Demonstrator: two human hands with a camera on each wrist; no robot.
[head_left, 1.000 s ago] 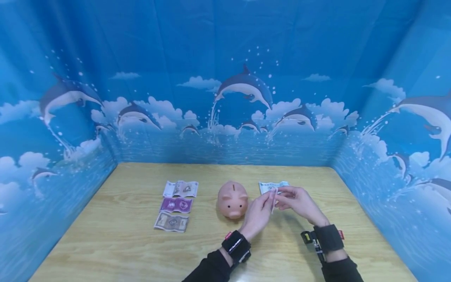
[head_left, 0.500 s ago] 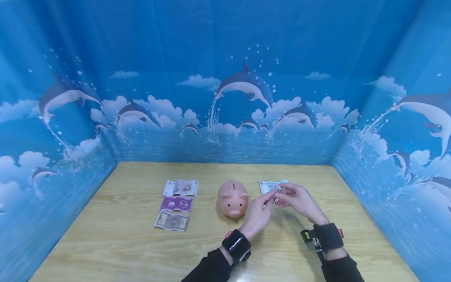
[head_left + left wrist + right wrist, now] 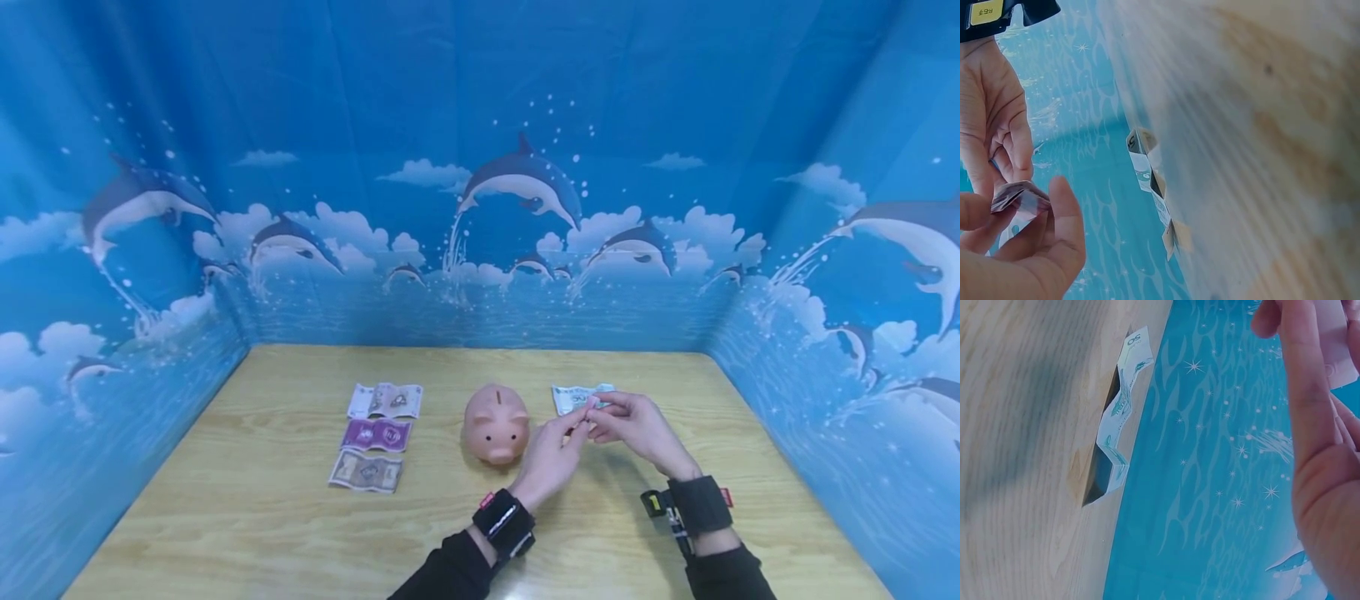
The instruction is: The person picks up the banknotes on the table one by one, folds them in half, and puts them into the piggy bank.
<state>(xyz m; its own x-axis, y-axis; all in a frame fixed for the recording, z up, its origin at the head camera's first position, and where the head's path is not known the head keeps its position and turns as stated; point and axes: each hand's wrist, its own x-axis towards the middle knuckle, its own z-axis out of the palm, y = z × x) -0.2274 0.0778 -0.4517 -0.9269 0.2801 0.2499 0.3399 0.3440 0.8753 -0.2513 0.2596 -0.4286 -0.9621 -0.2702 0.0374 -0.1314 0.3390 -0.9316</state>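
Observation:
Over the right half of the table, my left hand (image 3: 549,460) and right hand (image 3: 641,432) meet at a pinkish folded banknote (image 3: 592,403). Both pinch it between thumb and fingers. In the left wrist view the banknote (image 3: 1024,199) shows several folded layers between the fingertips. Part of it shows beyond my right fingers in the right wrist view. Just behind the hands lies a pale green creased banknote (image 3: 572,397), which stands in zigzag folds in the right wrist view. A pink piggy bank (image 3: 495,421), slot on top, stands left of my left hand.
Three creased banknotes lie in a column on the left: a pale one (image 3: 385,401), a purple one (image 3: 377,434) and a brownish one (image 3: 366,472). A blue dolphin-print curtain (image 3: 480,308) encloses the wooden table (image 3: 247,517) at the back and sides.
The banknote strip that hung below my fingers has been folded up, and only a small piece shows now. The hands have stayed in nearly the same place.

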